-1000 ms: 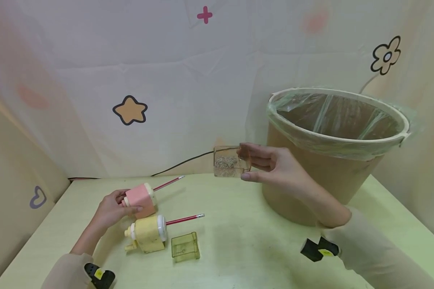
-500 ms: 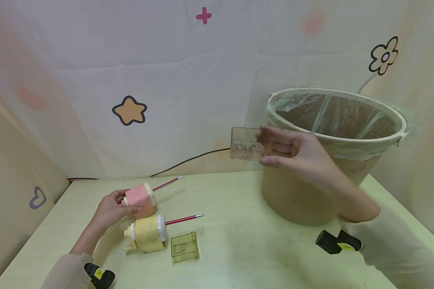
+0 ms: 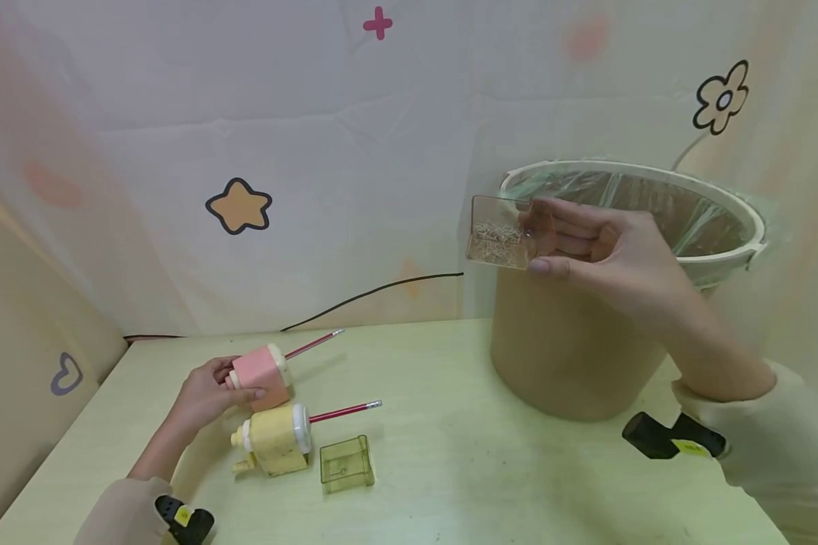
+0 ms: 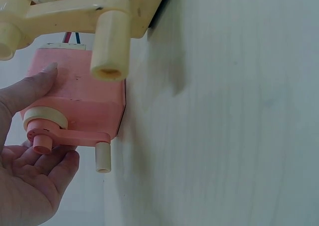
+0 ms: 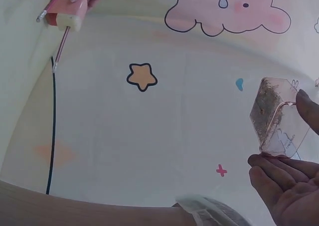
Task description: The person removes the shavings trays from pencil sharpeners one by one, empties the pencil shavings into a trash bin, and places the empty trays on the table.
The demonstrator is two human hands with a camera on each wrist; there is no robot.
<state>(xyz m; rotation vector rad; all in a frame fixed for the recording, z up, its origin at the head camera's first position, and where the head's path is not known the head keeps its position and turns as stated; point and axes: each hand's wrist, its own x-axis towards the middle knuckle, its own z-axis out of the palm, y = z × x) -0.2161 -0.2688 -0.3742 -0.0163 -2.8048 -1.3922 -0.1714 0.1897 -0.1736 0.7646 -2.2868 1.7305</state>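
Observation:
My left hand (image 3: 204,395) grips a pink crank pencil sharpener (image 3: 259,372) that stands on the table with a red pencil (image 3: 316,344) in its front. In the left wrist view the thumb lies on top of the pink body (image 4: 75,81), and the crank faces the camera. My right hand (image 3: 610,250) pinches a clear pinkish shavings drawer (image 3: 501,208) between thumb and fingers, raised in front of the bin's left rim. Pencil shavings (image 5: 266,109) lie inside it. Nearer me stands a yellow crank sharpener (image 3: 276,439) with another red pencil (image 3: 346,412).
A clear yellow-green drawer (image 3: 346,463) lies right of the yellow sharpener. A large brown bin (image 3: 559,356) with a pale rim and clear plastic liner stands at the back right. A printed curtain (image 3: 354,166) hangs behind the table, with a dark cord-like line (image 3: 382,291) across its foot.
My right hand has carried the pinkish drawer up and to the right, from over the table's back edge to the bin's rim. The left hand keeps its hold on the pink sharpener.

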